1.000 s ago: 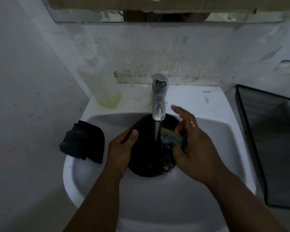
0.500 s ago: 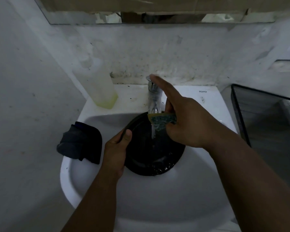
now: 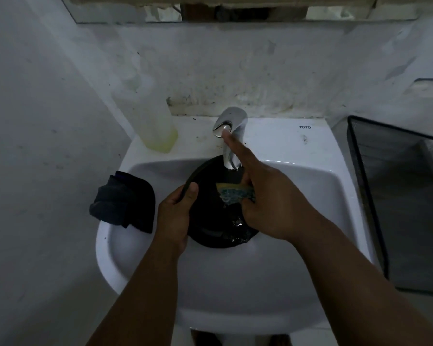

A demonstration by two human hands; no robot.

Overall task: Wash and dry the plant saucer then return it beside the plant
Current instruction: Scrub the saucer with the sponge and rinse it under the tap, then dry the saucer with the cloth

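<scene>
Here the saucer (image 3: pixel 210 211) stands tilted in the sink (image 3: pixel 298 270), directly under the tap (image 3: pixel 229 136). The left hand (image 3: pixel 175 216) grips its left rim; the right hand (image 3: pixel 268 201) holds a sponge (image 3: pixel 235 193), forefinger stretched onto the tap lever just behind.

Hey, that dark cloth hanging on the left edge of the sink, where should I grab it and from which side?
Probably pinch the dark cloth at its bunched top fold, coming from above on the sink's left. It drapes over the rim there, so the fold stands proud of the porcelain. The left hand is nearest but holds the black saucer's rim; the right hand pinches the sponge.
</scene>
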